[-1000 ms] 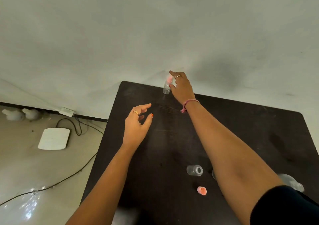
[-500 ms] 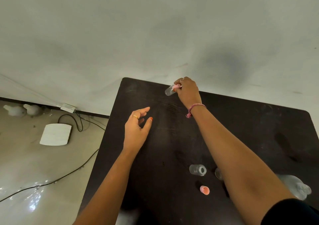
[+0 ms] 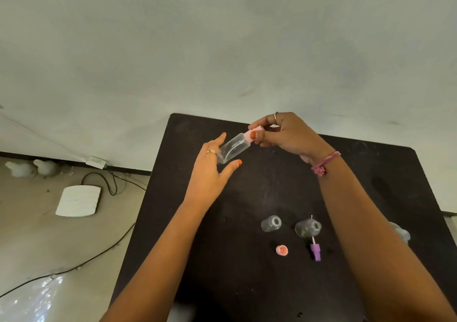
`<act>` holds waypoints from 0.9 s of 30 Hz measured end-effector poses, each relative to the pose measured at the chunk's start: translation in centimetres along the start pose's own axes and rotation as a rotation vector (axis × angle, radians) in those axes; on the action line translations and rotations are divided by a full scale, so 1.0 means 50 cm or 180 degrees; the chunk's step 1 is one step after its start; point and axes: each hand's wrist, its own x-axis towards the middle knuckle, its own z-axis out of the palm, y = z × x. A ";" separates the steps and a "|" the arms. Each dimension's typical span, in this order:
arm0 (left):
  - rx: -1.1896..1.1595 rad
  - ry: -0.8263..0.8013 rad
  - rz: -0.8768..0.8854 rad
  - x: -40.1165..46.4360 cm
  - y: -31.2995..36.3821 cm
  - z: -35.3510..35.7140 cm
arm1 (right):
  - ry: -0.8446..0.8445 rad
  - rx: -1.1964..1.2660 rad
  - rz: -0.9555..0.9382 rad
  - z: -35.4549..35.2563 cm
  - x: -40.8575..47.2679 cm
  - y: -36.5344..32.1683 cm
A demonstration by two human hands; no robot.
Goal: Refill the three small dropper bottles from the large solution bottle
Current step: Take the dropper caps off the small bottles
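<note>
Clear pink-capped dropper bottle (image 3: 233, 148), tilted, aloft

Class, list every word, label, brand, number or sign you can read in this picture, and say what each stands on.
None can be read.
The small bottle held in the right hand is clear and bears no label.
The two open bottles on the table show no print.
The white pad on the floor shows no lettering.

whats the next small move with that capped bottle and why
Probably close the left hand around the bottle body so the right hand can twist off the pink cap. Right fingers pinch the cap; the left is open beside the body.
</note>
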 end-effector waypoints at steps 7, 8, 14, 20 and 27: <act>0.0084 0.0271 0.0215 -0.074 0.067 -0.011 | -0.0024 -0.0464 -0.0293 -0.016 -0.091 -0.043; 0.0067 0.0277 0.0185 -0.085 0.078 -0.012 | -0.0001 -0.0580 -0.0379 -0.018 -0.102 -0.047; 0.0036 0.0117 0.0013 -0.140 0.122 0.001 | -0.0186 -0.1414 -0.0956 -0.050 -0.159 -0.071; -0.0191 0.0335 -0.0022 -0.193 0.162 0.024 | -0.0297 -0.1566 -0.0700 -0.085 -0.224 -0.111; -0.0260 0.0368 -0.0052 -0.247 0.198 0.070 | -0.0289 -0.2019 -0.0978 -0.104 -0.291 -0.083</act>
